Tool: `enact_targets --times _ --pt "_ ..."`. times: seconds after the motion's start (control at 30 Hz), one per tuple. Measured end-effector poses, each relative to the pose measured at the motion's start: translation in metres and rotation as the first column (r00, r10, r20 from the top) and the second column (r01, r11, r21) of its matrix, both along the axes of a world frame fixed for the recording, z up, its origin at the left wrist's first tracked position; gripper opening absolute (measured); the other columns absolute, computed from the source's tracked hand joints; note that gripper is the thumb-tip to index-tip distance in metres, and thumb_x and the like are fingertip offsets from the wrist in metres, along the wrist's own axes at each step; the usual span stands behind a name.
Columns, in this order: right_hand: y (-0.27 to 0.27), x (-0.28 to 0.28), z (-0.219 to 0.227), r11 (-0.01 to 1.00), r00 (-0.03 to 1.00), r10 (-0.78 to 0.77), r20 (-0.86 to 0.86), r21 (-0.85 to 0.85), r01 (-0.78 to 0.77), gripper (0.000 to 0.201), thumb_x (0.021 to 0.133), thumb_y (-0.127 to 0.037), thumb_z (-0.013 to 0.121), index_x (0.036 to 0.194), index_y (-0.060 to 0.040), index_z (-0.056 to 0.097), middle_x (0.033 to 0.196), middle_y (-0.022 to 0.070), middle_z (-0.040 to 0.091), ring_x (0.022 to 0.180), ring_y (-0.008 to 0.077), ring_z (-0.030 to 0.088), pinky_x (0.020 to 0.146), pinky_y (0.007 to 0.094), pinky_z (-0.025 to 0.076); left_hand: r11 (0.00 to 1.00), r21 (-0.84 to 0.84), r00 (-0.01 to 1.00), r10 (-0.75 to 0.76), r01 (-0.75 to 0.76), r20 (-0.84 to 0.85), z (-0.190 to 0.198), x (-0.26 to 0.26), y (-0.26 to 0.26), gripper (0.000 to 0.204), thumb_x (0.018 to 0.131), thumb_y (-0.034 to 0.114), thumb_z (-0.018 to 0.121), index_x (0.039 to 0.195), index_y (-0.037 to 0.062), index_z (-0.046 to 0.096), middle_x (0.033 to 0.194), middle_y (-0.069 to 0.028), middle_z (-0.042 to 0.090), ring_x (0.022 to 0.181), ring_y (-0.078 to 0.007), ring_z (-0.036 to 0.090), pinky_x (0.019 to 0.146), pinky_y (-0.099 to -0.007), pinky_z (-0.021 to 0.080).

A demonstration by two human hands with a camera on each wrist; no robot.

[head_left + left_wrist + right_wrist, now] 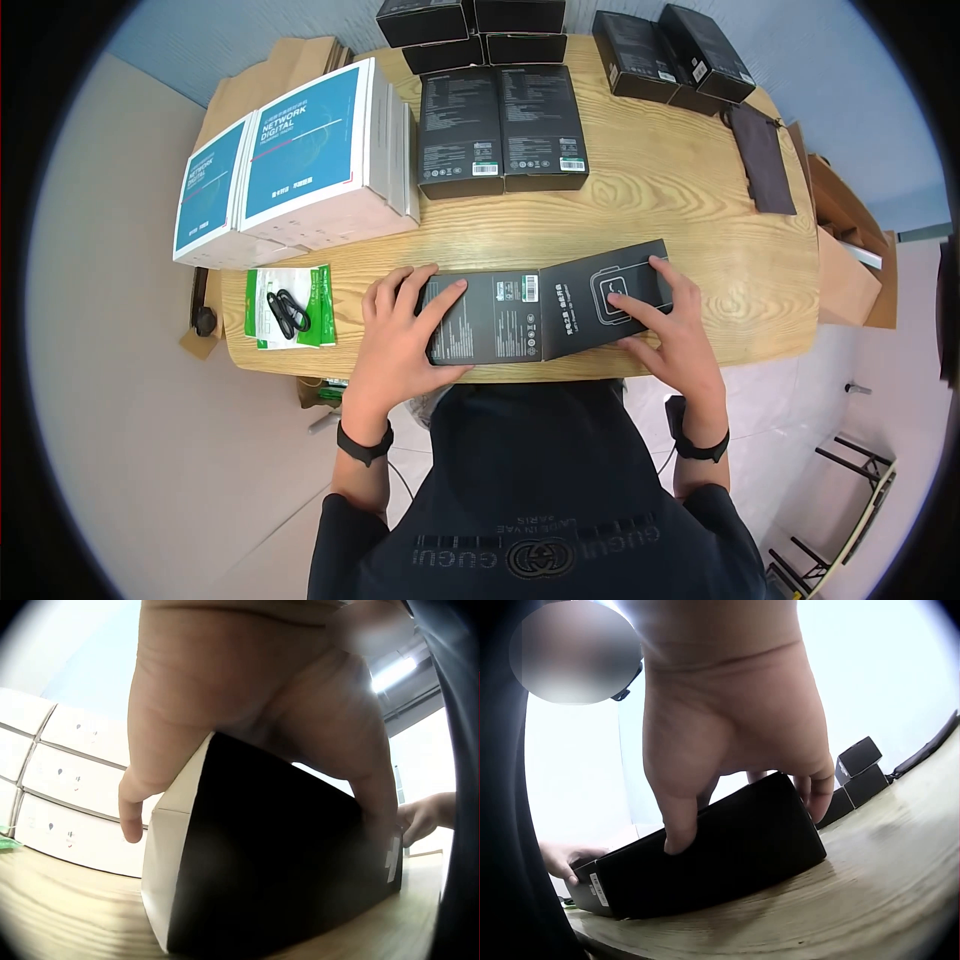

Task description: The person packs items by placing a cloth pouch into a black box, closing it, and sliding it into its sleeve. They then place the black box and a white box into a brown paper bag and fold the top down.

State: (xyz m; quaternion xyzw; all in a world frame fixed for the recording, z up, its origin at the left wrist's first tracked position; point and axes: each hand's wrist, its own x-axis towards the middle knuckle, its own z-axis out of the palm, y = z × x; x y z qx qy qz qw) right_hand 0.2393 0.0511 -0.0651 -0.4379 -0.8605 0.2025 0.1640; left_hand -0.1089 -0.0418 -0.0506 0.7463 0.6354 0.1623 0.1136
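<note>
Two black boxes lie end to end near the table's front edge in the head view. The left box [480,318] shows its printed text side, and my left hand [398,335] grips its left end with spread fingers. The right box [590,300], angled upward to the right, shows a watch outline; my right hand [675,335] holds its right end. In the left wrist view my left hand [255,690] straddles the dark box [262,862]. From the right wrist, my right hand [735,727] spans the box [720,847], thumb on its near side.
White-and-blue boxes [305,140] stand at the back left, in front of cardboard. Several black boxes [460,130] are at the back centre, others [640,60] at the back right beside a dark pouch [763,165]. A black cable [288,313] lies on green-and-white packets at the left.
</note>
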Motion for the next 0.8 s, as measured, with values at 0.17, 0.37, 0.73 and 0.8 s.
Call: enact_targets --times 0.17,0.37,0.73,0.8 --pt "0.000 0.002 -0.003 0.999 0.999 -0.026 -0.036 -0.033 0.025 0.065 0.068 -0.015 0.090 0.129 -0.0304 0.072 0.154 0.0169 0.041 0.129 0.0446 0.043 0.111 0.0516 0.040 1.000 -0.013 1.000 -0.019 0.020 0.009 -0.001 -0.002 -0.005 0.091 0.056 0.033 0.093 0.140 0.0162 0.062 0.145 -0.0155 0.050 0.133 -0.0422 0.042 0.112 -0.0541 0.034" --pt "-0.011 -0.025 0.002 0.999 0.998 0.045 0.033 -0.012 -0.044 0.073 0.070 -0.020 0.089 0.138 -0.0303 0.065 0.154 0.0220 0.038 0.127 0.0449 0.043 0.109 0.0529 0.040 0.999 0.041 1.000 0.012 -0.012 -0.004 -0.007 0.023 0.006 0.092 0.058 0.040 0.094 0.141 0.0173 0.061 0.144 -0.0173 0.048 0.130 -0.0425 0.043 0.108 -0.0568 0.034" --pt "0.002 -0.008 -0.024 0.773 0.839 -0.313 -0.445 -0.632 -0.047 0.101 0.090 -0.024 0.075 0.165 0.0006 0.010 0.166 0.0294 0.016 0.150 0.0379 0.031 0.118 0.0455 0.034 0.988 -0.120 0.935 0.134 -0.099 0.329 -0.024 0.014 -0.006 0.129 0.054 0.033 0.103 0.158 0.0055 0.031 0.165 -0.0293 0.013 0.154 -0.0512 0.017 0.121 -0.0581 0.031" --pt "-0.009 -0.032 -0.031 0.816 0.909 -0.046 -0.413 -0.540 -0.205 0.108 0.093 -0.025 0.074 0.164 0.0032 -0.003 0.169 0.0306 0.009 0.157 0.0394 0.019 0.124 0.0441 0.024 0.971 -0.233 0.870 0.159 -0.053 0.466 -0.030 0.028 -0.002 0.133 0.054 0.031 0.103 0.159 0.0038 0.025 0.166 -0.0276 0.008 0.153 -0.0502 0.020 0.121 -0.0557 0.034"
